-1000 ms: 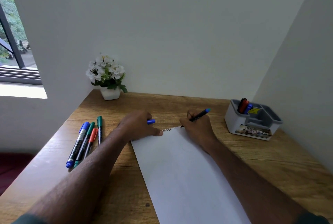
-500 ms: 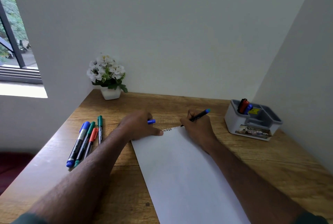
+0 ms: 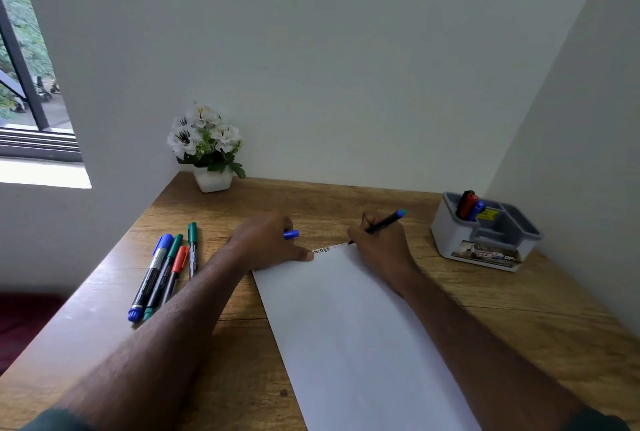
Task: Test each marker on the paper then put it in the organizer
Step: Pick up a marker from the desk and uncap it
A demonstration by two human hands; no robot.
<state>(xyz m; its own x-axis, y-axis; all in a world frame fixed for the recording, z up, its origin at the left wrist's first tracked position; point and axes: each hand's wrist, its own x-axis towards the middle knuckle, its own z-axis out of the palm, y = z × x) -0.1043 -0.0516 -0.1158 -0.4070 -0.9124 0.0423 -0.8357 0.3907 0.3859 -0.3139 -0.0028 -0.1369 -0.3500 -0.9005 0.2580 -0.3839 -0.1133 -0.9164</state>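
Step in hand: testing. Right hand (image 3: 379,245) gripping blue marker (image 3: 384,222), tip touching far edge of paper (image 3: 353,326) at table (image 3: 519,309) centre, beside scribbles. Long axis running tip at 7 o'clock, blue tail at 2. Left hand (image 3: 266,243) pinning paper corner, curling round blue cap (image 3: 291,234). Next, likely: recapping, then carrying to organizer (image 3: 485,240) at 3 o'clock.

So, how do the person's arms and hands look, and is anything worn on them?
Both forearms are bare from the wrist almost to the elbow. A dark green sleeve edge shows at the bottom left, and another at the bottom right; the sleeves seem pushed up or short. The left hand and the right hand wear no gloves. No watch, ring or bracelet is visible.
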